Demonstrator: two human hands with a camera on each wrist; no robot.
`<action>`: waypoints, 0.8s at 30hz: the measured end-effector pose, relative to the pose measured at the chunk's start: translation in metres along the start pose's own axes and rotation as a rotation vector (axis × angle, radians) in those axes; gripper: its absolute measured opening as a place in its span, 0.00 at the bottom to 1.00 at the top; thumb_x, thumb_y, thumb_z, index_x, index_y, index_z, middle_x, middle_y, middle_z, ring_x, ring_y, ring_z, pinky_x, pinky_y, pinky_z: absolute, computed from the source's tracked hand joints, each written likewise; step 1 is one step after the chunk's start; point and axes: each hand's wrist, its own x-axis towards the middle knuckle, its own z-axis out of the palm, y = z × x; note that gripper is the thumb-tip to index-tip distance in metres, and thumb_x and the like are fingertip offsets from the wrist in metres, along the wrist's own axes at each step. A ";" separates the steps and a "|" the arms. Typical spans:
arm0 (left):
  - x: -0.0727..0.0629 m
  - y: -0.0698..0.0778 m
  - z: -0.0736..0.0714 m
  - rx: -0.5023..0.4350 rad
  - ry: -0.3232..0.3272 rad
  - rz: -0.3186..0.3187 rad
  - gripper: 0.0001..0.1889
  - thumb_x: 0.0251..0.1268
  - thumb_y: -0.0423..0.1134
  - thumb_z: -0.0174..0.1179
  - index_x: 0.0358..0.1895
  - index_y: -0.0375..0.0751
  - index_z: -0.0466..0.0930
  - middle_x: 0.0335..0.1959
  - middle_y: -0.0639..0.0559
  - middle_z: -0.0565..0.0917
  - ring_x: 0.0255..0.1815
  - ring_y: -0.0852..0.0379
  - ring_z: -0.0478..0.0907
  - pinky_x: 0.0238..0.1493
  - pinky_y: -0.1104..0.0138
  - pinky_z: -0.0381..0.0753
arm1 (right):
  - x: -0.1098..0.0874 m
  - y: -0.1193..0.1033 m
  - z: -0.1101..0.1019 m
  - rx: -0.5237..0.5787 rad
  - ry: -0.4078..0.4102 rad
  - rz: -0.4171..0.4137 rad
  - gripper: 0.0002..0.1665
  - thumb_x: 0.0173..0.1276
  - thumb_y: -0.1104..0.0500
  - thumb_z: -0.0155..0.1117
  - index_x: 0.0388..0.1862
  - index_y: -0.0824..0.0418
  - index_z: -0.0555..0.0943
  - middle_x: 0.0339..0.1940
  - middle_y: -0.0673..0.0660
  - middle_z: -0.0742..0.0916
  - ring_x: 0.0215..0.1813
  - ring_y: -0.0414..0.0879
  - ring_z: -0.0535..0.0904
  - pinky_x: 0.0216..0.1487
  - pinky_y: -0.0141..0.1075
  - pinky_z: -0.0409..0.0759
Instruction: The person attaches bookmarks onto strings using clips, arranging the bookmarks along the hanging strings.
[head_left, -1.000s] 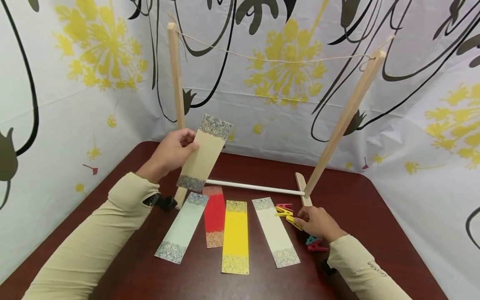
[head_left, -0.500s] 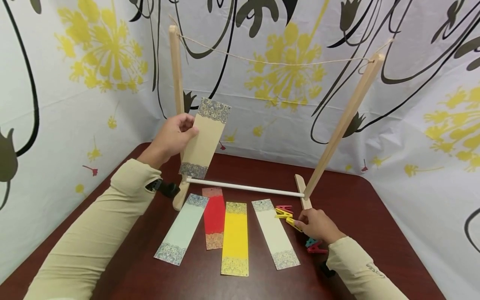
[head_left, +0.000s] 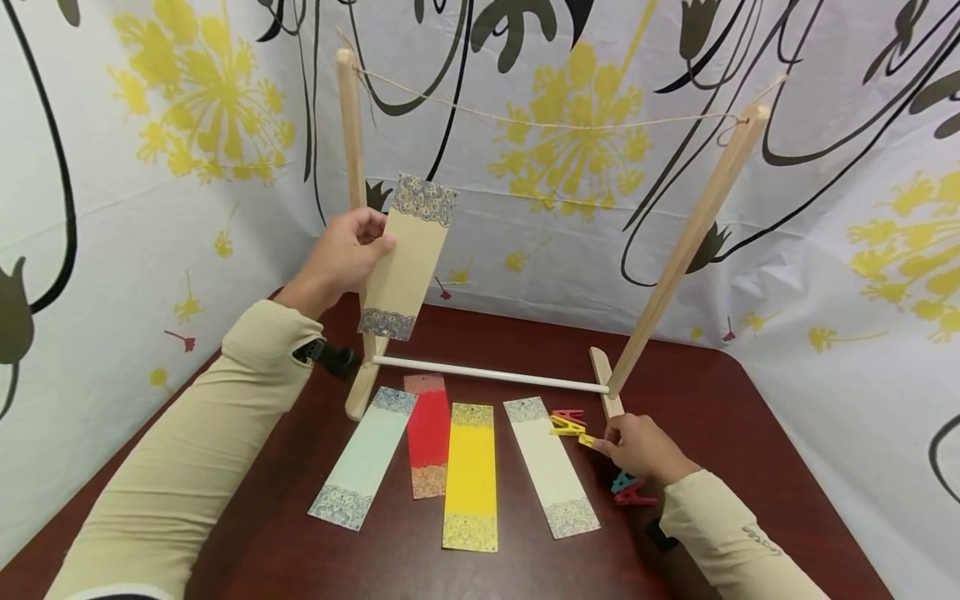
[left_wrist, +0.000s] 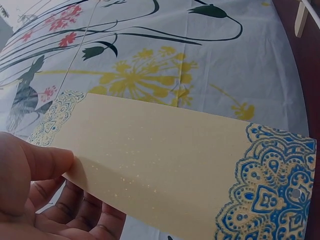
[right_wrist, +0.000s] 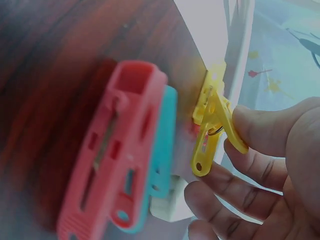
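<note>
My left hand (head_left: 341, 254) grips a cream bookmark (head_left: 408, 258) with patterned ends by its left edge, holding it up near the left post. The left wrist view shows the thumb lying on the face of this bookmark (left_wrist: 160, 145), with blue lace print at the near end. Low on the right, my right hand (head_left: 645, 450) pinches a yellow clothespin (head_left: 588, 442) between thumb and fingers. In the right wrist view the thumb lies against one arm of that clothespin (right_wrist: 231, 131). Another yellow clothespin (head_left: 567, 426) and a red one (head_left: 570, 414) lie just beyond.
A wooden frame with a string (head_left: 540, 125), two posts and a white rod (head_left: 487, 372) stands behind. Pale green (head_left: 367, 454), red (head_left: 429, 425), yellow (head_left: 471, 475) and white (head_left: 551, 465) bookmarks lie on the table. Teal (head_left: 624, 482) and red (head_left: 634, 493) clothespins lie beside my right hand.
My left hand has raised the cream bookmark, moving it up and slightly left. The right hand stays nearly in place, and the yellow clothespin at its fingertips has turned and shifted slightly.
</note>
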 end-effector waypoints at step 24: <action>0.014 0.011 -0.003 0.003 0.019 0.009 0.07 0.70 0.32 0.55 0.45 0.30 0.74 0.35 0.51 0.74 0.38 0.57 0.69 0.41 0.66 0.67 | 0.008 -0.004 -0.051 0.000 0.096 -0.148 0.09 0.69 0.63 0.62 0.43 0.68 0.77 0.32 0.56 0.83 0.29 0.44 0.77 0.29 0.41 0.76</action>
